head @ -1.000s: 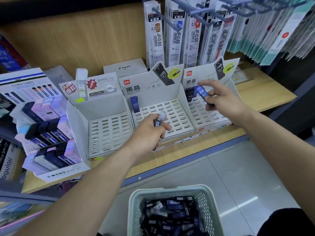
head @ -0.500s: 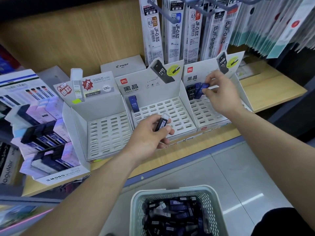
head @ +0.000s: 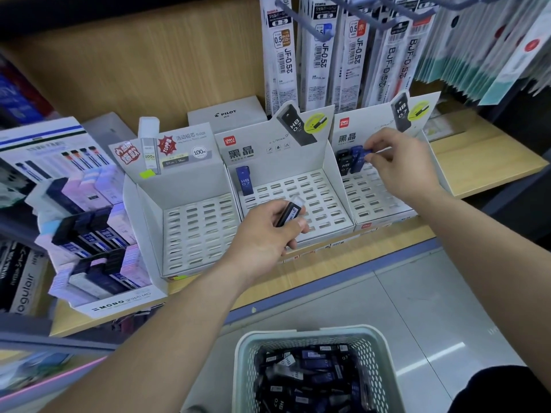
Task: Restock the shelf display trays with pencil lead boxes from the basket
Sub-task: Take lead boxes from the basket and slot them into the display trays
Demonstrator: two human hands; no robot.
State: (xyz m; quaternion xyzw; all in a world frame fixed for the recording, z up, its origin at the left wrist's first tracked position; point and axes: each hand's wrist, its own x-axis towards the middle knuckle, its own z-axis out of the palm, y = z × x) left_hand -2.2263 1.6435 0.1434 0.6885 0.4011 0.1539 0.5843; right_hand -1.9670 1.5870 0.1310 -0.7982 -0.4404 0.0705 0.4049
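Three white slotted display trays stand side by side on the shelf: left tray (head: 196, 234), middle tray (head: 316, 201), right tray (head: 366, 204). My left hand (head: 265, 236) holds a black lead box (head: 289, 214) with a clear cap over the middle tray's front. My right hand (head: 399, 165) pinches a blue lead box (head: 359, 158) at the back left of the right tray, beside a black box (head: 343, 163) standing there. One blue HB box (head: 244, 180) stands at the middle tray's back left. The pale green basket (head: 247, 353) below holds several lead boxes.
A MONO display (head: 89, 242) of lead cases stands at the shelf's left. Refill packs (head: 322, 55) hang on hooks above the trays. A grey PILOT box (head: 226, 114) sits behind them. The wooden shelf (head: 483, 162) runs on to the right, with grey floor below.
My right hand carried the blue box to the back left of the right tray and holds it beside the black one. My left hand turned its black box slightly.
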